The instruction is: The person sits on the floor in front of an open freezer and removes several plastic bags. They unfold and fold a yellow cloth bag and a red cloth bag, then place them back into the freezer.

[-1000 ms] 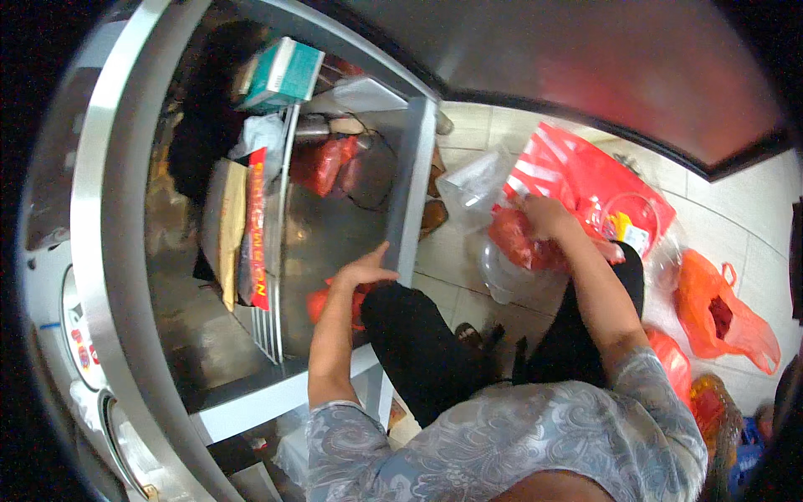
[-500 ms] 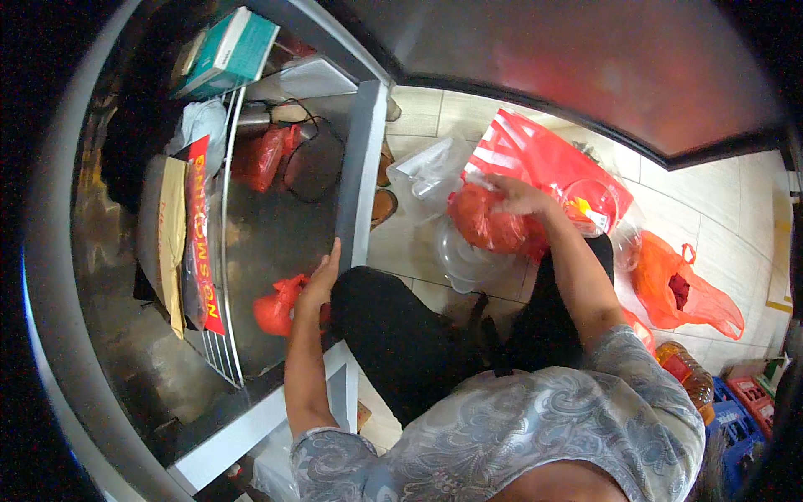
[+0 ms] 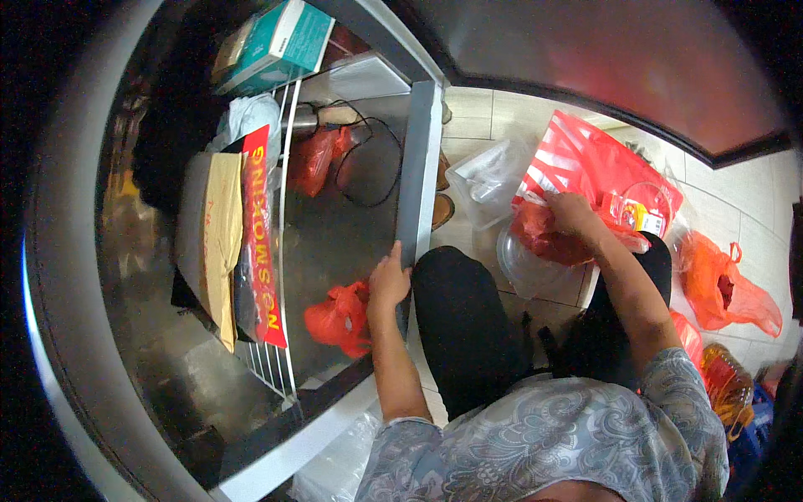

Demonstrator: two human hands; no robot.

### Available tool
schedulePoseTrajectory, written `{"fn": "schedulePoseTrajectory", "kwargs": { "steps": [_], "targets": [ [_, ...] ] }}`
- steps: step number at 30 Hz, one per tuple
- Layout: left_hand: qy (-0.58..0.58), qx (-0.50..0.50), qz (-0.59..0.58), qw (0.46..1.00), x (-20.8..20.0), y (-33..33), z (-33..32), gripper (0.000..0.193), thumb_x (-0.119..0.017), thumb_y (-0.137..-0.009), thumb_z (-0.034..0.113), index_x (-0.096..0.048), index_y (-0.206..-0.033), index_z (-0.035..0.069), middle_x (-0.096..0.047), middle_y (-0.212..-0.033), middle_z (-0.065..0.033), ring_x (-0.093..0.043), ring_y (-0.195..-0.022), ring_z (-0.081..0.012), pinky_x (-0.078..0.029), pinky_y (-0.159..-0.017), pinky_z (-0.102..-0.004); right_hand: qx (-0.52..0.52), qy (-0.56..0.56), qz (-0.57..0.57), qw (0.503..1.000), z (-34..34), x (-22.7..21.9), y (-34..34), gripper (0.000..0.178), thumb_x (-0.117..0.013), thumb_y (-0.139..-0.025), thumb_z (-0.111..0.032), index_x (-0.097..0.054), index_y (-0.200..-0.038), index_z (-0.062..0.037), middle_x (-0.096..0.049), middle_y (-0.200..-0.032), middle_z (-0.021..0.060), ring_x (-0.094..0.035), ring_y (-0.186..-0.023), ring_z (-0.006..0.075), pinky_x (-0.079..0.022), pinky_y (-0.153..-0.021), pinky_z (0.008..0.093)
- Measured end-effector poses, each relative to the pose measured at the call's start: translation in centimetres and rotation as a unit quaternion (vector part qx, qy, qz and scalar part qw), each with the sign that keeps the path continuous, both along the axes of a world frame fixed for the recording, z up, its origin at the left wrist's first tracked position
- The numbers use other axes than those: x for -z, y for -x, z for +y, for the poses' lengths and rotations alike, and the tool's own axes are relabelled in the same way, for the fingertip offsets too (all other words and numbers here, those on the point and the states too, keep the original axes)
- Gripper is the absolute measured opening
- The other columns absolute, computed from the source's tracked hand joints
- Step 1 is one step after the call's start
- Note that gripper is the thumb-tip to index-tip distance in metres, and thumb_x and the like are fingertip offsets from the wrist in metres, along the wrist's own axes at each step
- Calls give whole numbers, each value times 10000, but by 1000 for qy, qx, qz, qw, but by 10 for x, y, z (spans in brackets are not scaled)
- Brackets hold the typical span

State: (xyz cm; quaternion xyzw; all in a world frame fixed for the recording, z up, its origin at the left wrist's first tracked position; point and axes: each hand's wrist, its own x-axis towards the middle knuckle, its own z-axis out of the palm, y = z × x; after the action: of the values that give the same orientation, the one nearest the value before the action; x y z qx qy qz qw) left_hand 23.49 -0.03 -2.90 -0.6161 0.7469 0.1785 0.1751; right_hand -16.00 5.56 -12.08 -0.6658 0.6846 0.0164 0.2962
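Note:
My right hand (image 3: 575, 216) is closed on the top of a bulging red plastic bag (image 3: 544, 236), above a round clear plastic lid (image 3: 523, 272) on the floor. A red and white striped shopping bag (image 3: 577, 155) lies just beyond it. My left hand (image 3: 390, 280) rests at the front edge of the cabinet (image 3: 416, 201), fingers stretched and holding nothing. Beside it, inside the cabinet, sits a knotted red plastic bag (image 3: 339, 320). What the bags contain cannot be made out.
A wire shelf (image 3: 288, 360) carries a brown paper packet (image 3: 222, 234), a red sign with yellow letters (image 3: 266, 251) and a teal box (image 3: 280, 52). Another red bag (image 3: 314, 163) and a black cable lie deeper inside. An orange bag (image 3: 719, 284) and a bottle (image 3: 726, 376) stand right; the dark door (image 3: 585, 67) hangs open.
The view has shifted left, so everything appears further right. My right hand has closed on the top of the red bag. My left hand stays at the cabinet's edge.

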Motion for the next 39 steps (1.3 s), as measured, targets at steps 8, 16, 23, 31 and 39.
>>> {"fn": "schedulePoseTrajectory", "kwargs": {
  "steps": [8,16,23,31,39],
  "targets": [
    [-68,-23,-11,997,7,16,-58,862,-742,-817,332,-277,-1513,121,-615,-1229,-269,-583,-1161,-420,-434,-1009,-468,5,21,68,997,-2,-13,-26,274,-524,-934,-193,-619,-1179,-116,-703,-1056,142,-689,-991,326,-520,-843,544],
    [-82,-23,74,994,14,-3,-69,752,-760,-768,335,-411,-1397,115,-660,-1127,-256,-619,-1072,-431,-482,-918,-507,-281,-114,266,915,-12,-134,-71,549,-560,-884,-327,-507,-1368,-73,-574,-1256,140,-542,-1174,327,-259,-1105,616],
    [-27,45,56,997,17,-1,-66,705,-758,-780,298,-449,-1384,107,-697,-970,-225,-686,-800,-380,-532,-786,-459,-356,117,118,920,57,-259,-112,481,-545,-868,-222,-533,-1302,-14,-618,-1142,141,-593,-1072,299,-393,-1013,485],
    [99,41,215,971,-1,0,-123,758,-755,-784,368,-437,-1416,96,-618,-1211,-239,-615,-1091,-377,-472,-949,-454,-357,50,80,929,86,-285,-108,434,-467,-898,-235,-547,-1242,18,-628,-1184,201,-599,-1119,355,-389,-1025,544],
    [521,37,162,837,-31,-61,-307,789,-752,-782,409,-431,-1429,89,-544,-1335,-236,-539,-1218,-375,-420,-1024,-454,-338,-23,39,940,97,-284,-85,495,-456,-905,-220,-499,-1345,3,-585,-1243,224,-582,-1134,364,-344,-1076,542]
  ]
}}
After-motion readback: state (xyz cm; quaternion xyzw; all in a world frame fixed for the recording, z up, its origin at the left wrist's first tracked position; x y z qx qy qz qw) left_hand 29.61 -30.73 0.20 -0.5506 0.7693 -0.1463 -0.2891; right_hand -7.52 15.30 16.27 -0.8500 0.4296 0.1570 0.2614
